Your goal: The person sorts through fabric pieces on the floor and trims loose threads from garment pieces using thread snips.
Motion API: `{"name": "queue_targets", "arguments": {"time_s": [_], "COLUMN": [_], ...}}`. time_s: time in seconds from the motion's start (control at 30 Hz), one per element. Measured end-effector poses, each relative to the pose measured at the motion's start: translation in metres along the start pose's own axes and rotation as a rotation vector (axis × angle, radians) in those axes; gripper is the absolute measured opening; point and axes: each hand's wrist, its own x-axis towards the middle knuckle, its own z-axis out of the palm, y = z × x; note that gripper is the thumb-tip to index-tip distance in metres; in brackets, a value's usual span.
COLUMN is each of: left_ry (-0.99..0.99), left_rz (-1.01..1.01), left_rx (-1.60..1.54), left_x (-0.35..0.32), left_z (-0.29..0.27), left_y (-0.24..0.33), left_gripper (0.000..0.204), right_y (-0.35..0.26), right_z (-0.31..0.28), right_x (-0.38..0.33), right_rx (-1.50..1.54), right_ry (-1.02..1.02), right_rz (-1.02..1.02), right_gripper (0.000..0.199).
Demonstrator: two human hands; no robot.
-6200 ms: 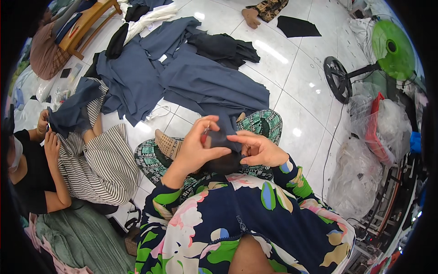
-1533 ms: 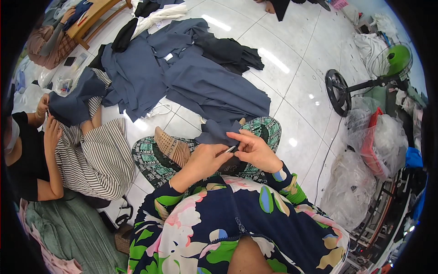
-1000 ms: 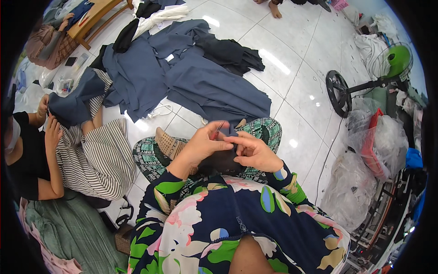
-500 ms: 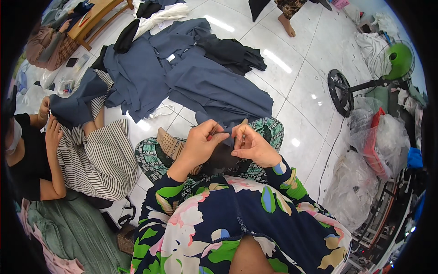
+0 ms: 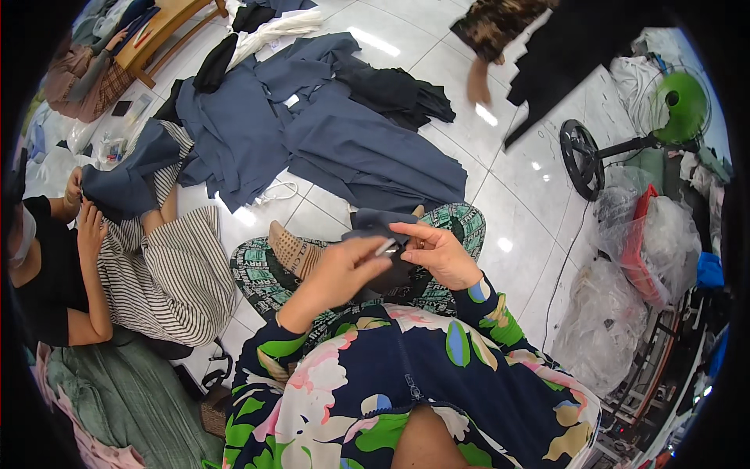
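We hold a small dark grey-blue cloth piece (image 5: 373, 227) over our lap, our left hand (image 5: 344, 270) pinching a little silvery tool (image 5: 385, 248) against it, our right hand (image 5: 437, 254) clamped on the cloth's far edge. The trimming looks, by our judgement, mid-way. Beyond our hands, a heap of dark blue garments (image 5: 328, 133) on the white tile floor (image 5: 516, 180) seems still waiting.

A cloth piece (image 5: 375, 227) lies on the lap, garments (image 5: 328, 133) spread beyond, a fan (image 5: 625, 133) right.
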Motion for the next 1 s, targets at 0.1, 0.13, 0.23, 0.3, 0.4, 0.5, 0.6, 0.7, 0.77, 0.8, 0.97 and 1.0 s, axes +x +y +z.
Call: {"name": "queue_targets", "arguments": {"time_s": [0.1,0.13,0.23,0.3,0.4,0.5,0.6,0.7,0.77,0.8,0.97,1.0], "left_ry": [-0.046,-0.024,0.011,0.0,-0.013,-0.01,-0.008,-0.013,-0.025,-0.04,-0.073,-0.055], "left_rz": [-0.018,-0.007,0.021,0.005,-0.004,0.007,0.016,0.003,-0.009,-0.036,-0.085,-0.083], "left_rx": [0.051,0.066,0.088,0.084,0.09,0.097,0.097,0.091,0.079,0.059,0.015,-0.003], "left_x": [-0.005,-0.005,-0.004,-0.003,-0.003,-0.003,-0.002,-0.002,-0.001,-0.001,-0.001,-0.002], "left_z": [0.007,0.009,0.01,0.011,0.011,0.012,0.013,0.014,0.014,0.014,0.014,0.013], "left_y": [0.001,-0.002,-0.004,-0.002,-0.003,-0.003,-0.002,-0.001,-0.001,-0.001,-0.003,-0.001], "left_gripper": [0.032,0.031,0.03,0.03,0.03,0.029,0.029,0.029,0.028,0.028,0.028,0.029], "right_y": [-0.006,-0.007,-0.012,-0.014,-0.015,-0.013,-0.013,-0.013,-0.013,-0.014,-0.009,-0.008], "right_z": [0.006,0.008,0.012,0.013,0.013,0.011,0.012,0.012,0.011,0.011,0.007,0.006], "right_x": [0.001,0.001,-0.001,-0.002,-0.004,-0.004,-0.004,-0.002,-0.003,-0.004,-0.003,-0.003], "right_rx": [-0.021,-0.023,-0.073,-0.057,-0.056,-0.062,-0.13,-0.143,-0.119,-0.094,-0.123,-0.099], "right_ry": [-0.03,-0.03,-0.045,-0.053,-0.061,-0.058,-0.045,-0.064,-0.071,-0.08,-0.077,-0.069], "right_rz": [0.002,0.003,0.003,-0.005,0.015,0.02,0.01,0.012,0.007,0.003,-0.011,-0.02], "right_gripper": [0.048,0.048,0.05,0.05,0.051,0.052,0.053,0.054,0.054,0.054,0.059,0.061]}}
